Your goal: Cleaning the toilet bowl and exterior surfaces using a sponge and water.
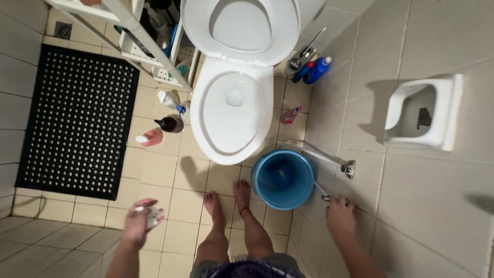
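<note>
My left hand (140, 221) is raised at the lower left, closed around a small white object (152, 219) that I cannot identify. My right hand (339, 212) reaches to the tiled wall at the lower right and grips a metal tap handle (326, 197) just right of the blue bucket (282, 180). The bucket stands on the floor in front of the white toilet (231, 110), whose lid is up and seat is down. My bare feet (226, 203) stand on the beige tiles just before the toilet bowl.
A black perforated rubber mat (77, 118) lies at the left. Bottles (167, 123) stand on the floor beside a white rack (149, 46). A toilet brush and blue bottle (309, 67) sit by the wall. A wall-mounted white holder (424, 110) and metal spray fitting (348, 168) are at the right.
</note>
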